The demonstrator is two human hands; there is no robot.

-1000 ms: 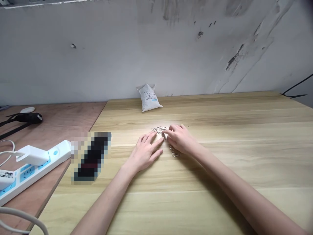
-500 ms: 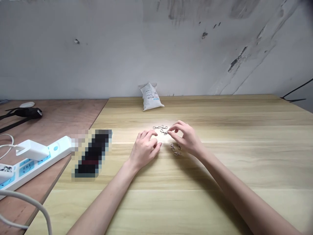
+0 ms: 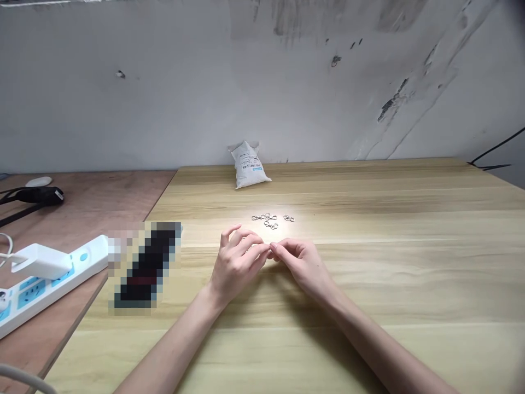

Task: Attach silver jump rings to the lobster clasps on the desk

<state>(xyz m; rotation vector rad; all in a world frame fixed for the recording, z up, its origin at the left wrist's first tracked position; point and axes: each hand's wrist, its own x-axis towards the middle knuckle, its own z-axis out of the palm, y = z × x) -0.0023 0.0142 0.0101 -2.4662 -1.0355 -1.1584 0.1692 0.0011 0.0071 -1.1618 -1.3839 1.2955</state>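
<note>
Grip: left hand [image 3: 234, 266] and right hand [image 3: 304, 266] are both pinched shut, fingertips [image 3: 267, 250] of the two hands touching each other just above the pale wooden table [image 3: 389, 273]. Left index finger is lifted clear of the pinch, the other left fingers are curled in. Whatever sits inside the pinch is too small to make out; can't tell if either hand actually holds a part.

Small silver metal clasps [image 3: 270, 219]: a loose cluster lying flat on the table, just beyond the hands on the far side, in a bright patch of light. Not touching either hand. One clasp sits slightly off to the right of the rest.

Both forearms come in from the near edge and converge toward the middle of the table.

Rest of the scene:
- small white plastic pouch with printed label [image 3: 248, 164], upright at the far edge of the table, against the scuffed grey wall [image 3: 164, 87], well beyond the clasps.
- reddish-brown plywood bench [image 3: 102, 202] butts against the table on the left.
- white power strip with blue sockets [image 3: 53, 271] on that bench, near left, with a white plug adapter [image 3: 39, 260] seated in it.
- black strap-like item [image 3: 39, 195] far left on the bench.
- pixelated block [image 3: 143, 265] straddles the seam between bench and table, left of the left hand.
- thin black cable [image 3: 494, 154] at the far right edge.
</note>
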